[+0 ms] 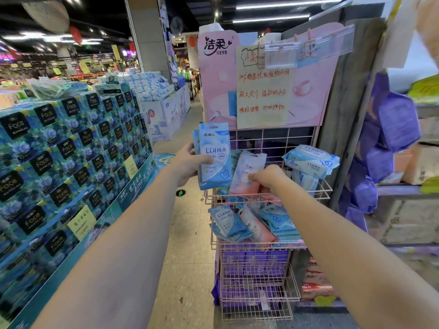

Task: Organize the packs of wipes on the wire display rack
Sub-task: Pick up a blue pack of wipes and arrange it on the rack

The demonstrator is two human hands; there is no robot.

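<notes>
A pink wire display rack (320, 186) stands ahead with several tiers of baskets. My left hand (187, 162) grips a small stack of blue wipes packs (215, 157) upright, just left of the top basket. My right hand (269, 178) pinches a pink wipes pack (247, 174) that stands tilted in the top basket. Larger blue wipes packs (311, 161) lie piled at the right of that basket. The second basket holds loose blue packs (228, 223) and a pink pack (256, 227) lying askew. Purple packs (254, 257) fill the lower baskets.
A tall stack of teal tissue boxes (71, 157) lines the left of the aisle. A pink sign board with a handwritten notice (263, 91) tops the rack. Purple bags (389, 129) hang on shelving at the right. Tiled floor (185, 257) runs between.
</notes>
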